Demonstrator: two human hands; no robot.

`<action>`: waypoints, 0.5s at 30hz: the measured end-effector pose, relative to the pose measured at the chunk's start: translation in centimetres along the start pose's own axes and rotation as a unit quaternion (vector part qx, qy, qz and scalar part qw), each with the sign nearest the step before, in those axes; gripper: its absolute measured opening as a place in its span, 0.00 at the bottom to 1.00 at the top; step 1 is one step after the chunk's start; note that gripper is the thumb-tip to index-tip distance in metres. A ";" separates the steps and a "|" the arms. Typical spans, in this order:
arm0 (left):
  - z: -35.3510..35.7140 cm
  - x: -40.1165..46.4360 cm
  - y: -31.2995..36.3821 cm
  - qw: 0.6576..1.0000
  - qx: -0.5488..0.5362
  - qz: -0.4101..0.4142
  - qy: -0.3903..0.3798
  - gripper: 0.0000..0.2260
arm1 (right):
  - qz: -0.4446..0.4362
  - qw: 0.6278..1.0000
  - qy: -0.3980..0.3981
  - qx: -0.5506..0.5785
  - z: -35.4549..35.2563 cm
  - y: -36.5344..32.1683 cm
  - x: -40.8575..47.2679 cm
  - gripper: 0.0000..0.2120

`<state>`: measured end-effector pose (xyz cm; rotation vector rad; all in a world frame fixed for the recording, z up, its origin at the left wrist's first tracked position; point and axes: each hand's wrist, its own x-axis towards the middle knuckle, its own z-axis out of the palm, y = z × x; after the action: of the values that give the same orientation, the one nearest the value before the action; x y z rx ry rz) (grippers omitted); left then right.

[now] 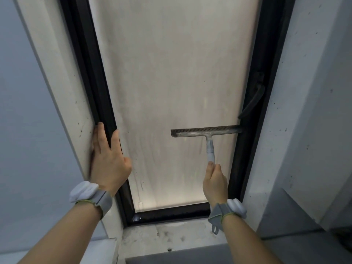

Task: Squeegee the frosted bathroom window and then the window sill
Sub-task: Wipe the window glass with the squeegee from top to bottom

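while the squeegee (206, 131) lies flat against the frosted window (171, 82), its blade runs crosswise, level, with the right end touching the black frame (245, 159) just under the window handle (253, 100). from the blade's middle the shaft drops straight down toward the person, so the tool sits directly above the right hand (215, 182), whose fingers are wrapped around the lower end of the shaft. that hand is plainly the nearer one. i'd judge the coming pull goes down along the shaft's line, toward the bottom of the pane, where streaks and drips show below the blade. across the pane from the squeegee, the left hand (107, 159) rests with straight fingers on the frame's left side, holding nothing. below the frame lies the window sill (162, 237), speckled and seemingly not yet wiped.
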<state>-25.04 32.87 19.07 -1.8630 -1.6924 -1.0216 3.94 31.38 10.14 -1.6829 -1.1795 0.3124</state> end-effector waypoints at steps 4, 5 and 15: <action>0.0 0.0 0.1 1.000 0.007 0.002 0.002 0.33 | 0.024 1.000 -0.016 -0.011 0.3 1.6 -1.7 0.25; 0.0 0.0 0.1 1.000 0.009 0.002 0.001 0.33 | 0.031 0.999 -0.023 -0.014 0.3 1.9 -2.1 0.24; -0.1 0.0 0.2 1.000 -0.008 -0.014 -0.019 0.35 | 0.073 0.995 -0.046 -0.048 -1.0 2.3 -4.5 0.24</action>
<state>-24.91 32.75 19.18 -1.8855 -1.7405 -1.0209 3.64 27.14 7.29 -1.8608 -1.1560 0.4329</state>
